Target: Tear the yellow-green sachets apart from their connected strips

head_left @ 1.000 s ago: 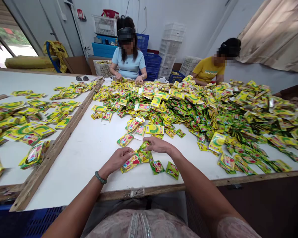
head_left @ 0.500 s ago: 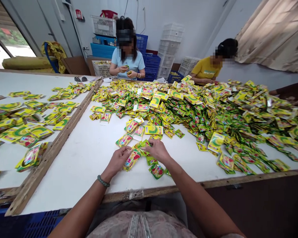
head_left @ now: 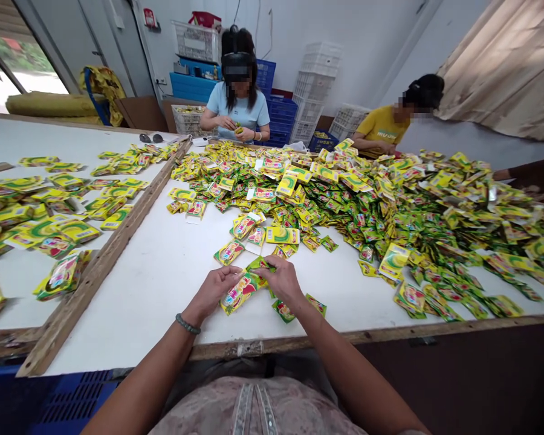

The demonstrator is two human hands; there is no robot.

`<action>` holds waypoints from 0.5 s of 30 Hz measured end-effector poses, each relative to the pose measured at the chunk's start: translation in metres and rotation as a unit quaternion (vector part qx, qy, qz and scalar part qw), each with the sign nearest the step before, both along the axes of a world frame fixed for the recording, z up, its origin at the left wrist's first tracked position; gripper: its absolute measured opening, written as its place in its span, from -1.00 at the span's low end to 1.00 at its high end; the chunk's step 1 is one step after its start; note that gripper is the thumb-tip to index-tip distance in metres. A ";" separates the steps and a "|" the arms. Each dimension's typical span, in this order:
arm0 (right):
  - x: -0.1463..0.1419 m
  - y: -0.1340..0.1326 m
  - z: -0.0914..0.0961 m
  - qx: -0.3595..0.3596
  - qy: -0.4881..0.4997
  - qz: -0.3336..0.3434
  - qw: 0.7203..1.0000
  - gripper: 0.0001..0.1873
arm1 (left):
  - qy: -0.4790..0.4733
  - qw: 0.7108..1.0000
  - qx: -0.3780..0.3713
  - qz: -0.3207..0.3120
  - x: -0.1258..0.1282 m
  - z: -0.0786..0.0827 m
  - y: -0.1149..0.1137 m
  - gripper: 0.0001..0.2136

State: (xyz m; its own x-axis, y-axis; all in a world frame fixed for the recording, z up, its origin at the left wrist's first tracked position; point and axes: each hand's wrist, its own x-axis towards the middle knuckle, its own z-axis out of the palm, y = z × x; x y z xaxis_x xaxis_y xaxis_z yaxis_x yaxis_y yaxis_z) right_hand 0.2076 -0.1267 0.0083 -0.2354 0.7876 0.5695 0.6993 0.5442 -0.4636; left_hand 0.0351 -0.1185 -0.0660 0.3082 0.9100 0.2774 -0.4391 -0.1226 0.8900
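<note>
My left hand [head_left: 215, 294] pinches the upper left edge of a small yellow printed box [head_left: 238, 296], which is tilted over the white table. In my right hand [head_left: 281, 281] is a green sachet [head_left: 259, 266], held between thumb and fingers against the box's upper end. Whether the sachet is partly inside the box is hidden by my fingers. Beneath my right wrist, loose green sachets [head_left: 283, 311] lie on the table. Just beyond my hands are a few more yellow boxes [head_left: 229, 252], one of them lying flat with its back up [head_left: 283, 235].
A large heap of sachets and flat boxes [head_left: 344, 187] spreads across the back and right. A wooden strip [head_left: 113, 254] divides the table; filled-looking boxes [head_left: 63, 275] lie left of it. Two co-workers sit across, and another person's arm shows at far right.
The green sachet has come up against the box's upper end between my hands. The box has shifted slightly left. The camera view has turned a little.
</note>
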 end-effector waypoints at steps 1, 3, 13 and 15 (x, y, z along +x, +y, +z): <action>-0.001 -0.002 -0.002 -0.003 0.001 0.012 1.000 -0.84 | 0.008 1.000 0.003 0.004 0.000 0.000 0.000 -0.65; -0.001 -0.004 -0.008 -0.011 0.001 0.015 1.000 -0.85 | 0.020 1.000 0.008 0.014 0.000 -0.001 -0.002 -0.66; -0.001 -0.009 -0.008 -0.038 -0.089 -0.026 0.995 -0.96 | 0.063 0.996 0.061 0.035 0.010 0.000 -0.003 -0.66; 0.002 -0.012 -0.004 -0.068 -0.060 0.015 0.996 -0.88 | 0.060 0.996 0.050 0.035 0.009 -0.001 -0.003 -0.61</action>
